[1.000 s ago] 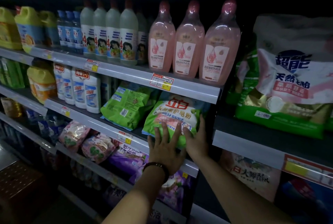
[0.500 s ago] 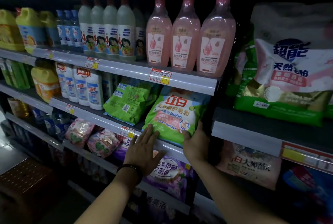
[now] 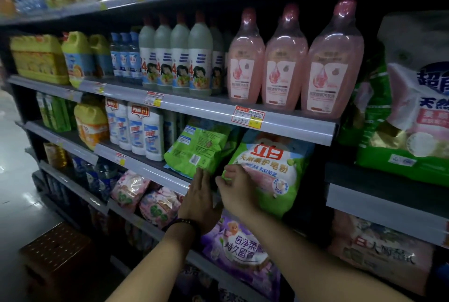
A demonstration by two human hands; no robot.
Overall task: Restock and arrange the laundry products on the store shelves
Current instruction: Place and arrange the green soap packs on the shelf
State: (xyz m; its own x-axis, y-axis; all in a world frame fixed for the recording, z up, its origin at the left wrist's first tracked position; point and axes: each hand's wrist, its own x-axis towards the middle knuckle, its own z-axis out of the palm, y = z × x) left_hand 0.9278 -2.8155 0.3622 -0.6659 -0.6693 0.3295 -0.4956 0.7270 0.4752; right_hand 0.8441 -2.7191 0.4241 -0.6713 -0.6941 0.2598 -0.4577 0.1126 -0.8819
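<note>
Green detergent bag (image 3: pixel 279 175) gripped by right hand (image 3: pixel 237 193), left hand (image 3: pixel 199 201) just beside.

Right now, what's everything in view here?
pink bottles: three, pink, second shelf from top, right end
white bottles: at least four, red-capped, left of those
blue bottles: about three, blue, further left
yellow jugs: several, yellow, that shelf's left end
red-labelled bottles: several, white, shelf below
green bag: one, green, under the pink bottles
green-and-white bag: one, right of the green bag
pink bags: two, pink, next shelf down
purple bag: one, purple, below the hands
large bag: one, green and white, right-hand section
stool: one, brown, floor, lower left
left hand: flat, wristband, fingertips by green bag's lower edge
right hand: gripping green-and-white bag's left edge
</note>
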